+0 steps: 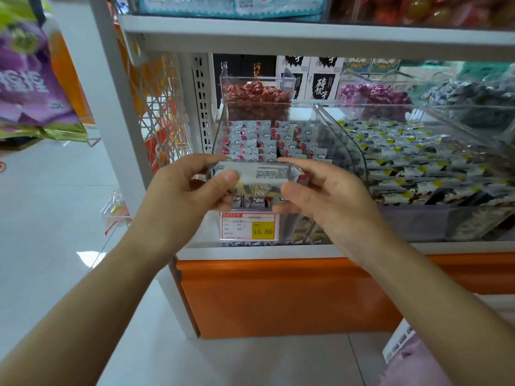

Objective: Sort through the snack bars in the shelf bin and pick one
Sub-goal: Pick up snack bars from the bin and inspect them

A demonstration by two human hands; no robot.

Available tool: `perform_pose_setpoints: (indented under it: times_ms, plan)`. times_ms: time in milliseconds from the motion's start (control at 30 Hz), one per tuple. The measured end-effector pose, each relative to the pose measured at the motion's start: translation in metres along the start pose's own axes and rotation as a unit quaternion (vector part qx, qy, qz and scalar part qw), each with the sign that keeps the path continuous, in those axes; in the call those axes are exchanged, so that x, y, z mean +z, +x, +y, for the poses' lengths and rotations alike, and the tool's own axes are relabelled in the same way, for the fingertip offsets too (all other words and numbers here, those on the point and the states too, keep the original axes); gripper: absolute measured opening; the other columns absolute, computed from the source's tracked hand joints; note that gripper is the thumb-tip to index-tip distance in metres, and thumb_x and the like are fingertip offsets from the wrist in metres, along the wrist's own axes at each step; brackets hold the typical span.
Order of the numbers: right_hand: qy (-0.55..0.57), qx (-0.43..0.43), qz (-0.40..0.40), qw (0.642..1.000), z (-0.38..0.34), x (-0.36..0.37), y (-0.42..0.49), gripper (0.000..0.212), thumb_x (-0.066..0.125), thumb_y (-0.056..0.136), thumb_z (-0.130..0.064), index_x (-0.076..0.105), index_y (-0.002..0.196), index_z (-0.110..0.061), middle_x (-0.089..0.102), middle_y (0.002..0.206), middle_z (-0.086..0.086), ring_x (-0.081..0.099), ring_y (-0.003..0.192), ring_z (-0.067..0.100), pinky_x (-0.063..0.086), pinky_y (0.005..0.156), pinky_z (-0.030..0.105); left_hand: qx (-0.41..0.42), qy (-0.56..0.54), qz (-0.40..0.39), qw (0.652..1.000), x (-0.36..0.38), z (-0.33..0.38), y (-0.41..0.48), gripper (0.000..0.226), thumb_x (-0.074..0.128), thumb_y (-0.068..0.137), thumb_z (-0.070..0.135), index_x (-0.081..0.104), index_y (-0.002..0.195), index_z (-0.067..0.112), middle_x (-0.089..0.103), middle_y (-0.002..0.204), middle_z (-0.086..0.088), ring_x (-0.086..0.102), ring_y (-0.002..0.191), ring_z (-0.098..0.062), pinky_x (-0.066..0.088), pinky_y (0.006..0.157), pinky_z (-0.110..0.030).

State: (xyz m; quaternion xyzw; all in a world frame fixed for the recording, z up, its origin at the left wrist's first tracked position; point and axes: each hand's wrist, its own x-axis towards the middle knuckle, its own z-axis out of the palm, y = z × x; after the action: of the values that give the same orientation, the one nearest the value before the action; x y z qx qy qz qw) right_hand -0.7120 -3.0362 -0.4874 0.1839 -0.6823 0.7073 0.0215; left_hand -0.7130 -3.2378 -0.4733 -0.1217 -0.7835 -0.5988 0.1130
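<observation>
I am holding one snack bar (259,171) between both hands, just in front of the shelf bin (349,151) and above its front wall; my left hand (184,190) is pinching the bar's left end, thumb over curled fingers; my right hand (323,196) is pinching the right end likewise. The bar's long axis is running left to right across my view, printed back panel facing up; both hands are equally near, one at each end. The other bars (250,140) are lying directly beyond the hands, deeper in the bin, packed in rows; in my judgement, exchanging this bar calls for a short forward reach.

Count: one bar held for certain; whether a second is lying beneath it, I cannot tell; the bin stock is too dense to count; one price label (248,227) is showing on the bin front.
</observation>
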Motion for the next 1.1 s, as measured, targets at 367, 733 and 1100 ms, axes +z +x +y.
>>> perform_pose_setpoints:
  times_ms: [367, 733, 1100]
  plan:
    - [-0.128, -0.063, 0.189, 0.972, -0.006, 0.000, 0.048, 0.020, 0.067, 0.084, -0.014, 0.056, 0.100, -0.011, 0.065, 0.101, 0.013, 0.067, 0.079, 0.016, 0.058, 0.065, 0.027, 0.091, 0.477, -0.027, 0.873, -0.003, -0.024, 0.015, 0.061, 0.043, 0.083, 0.056, 0.044, 0.137, 0.026, 0.021, 0.154, 0.001, 0.011, 0.137, -0.026, 0.020, 0.109, -0.052]
    - [-0.476, -0.080, -0.033, 0.875, 0.003, 0.040, 0.104, 0.022, 0.072, 0.080, -0.031, 0.066, 0.096, -0.016, 0.061, 0.094, 0.001, 0.052, 0.085, 0.013, 0.036, 0.072, 0.024, 0.082, 0.400, -0.034, 0.912, -0.007, -0.022, 0.014, 0.050, 0.051, 0.081, 0.050, 0.052, 0.125, 0.027, 0.019, 0.154, -0.003, 0.010, 0.139, -0.023, 0.016, 0.110, -0.047]
    - [-0.467, -0.044, -0.056, 0.881, -0.002, 0.034, 0.134, 0.024, 0.051, 0.089, -0.004, 0.072, 0.094, -0.015, 0.070, 0.101, -0.002, 0.061, 0.080, 0.006, 0.047, 0.084, 0.027, 0.111, 0.363, 0.011, 0.925, -0.015, -0.023, 0.019, 0.049, 0.062, 0.084, 0.030, 0.043, 0.127, 0.017, 0.033, 0.144, -0.002, 0.024, 0.132, -0.020, 0.010, 0.086, -0.010]
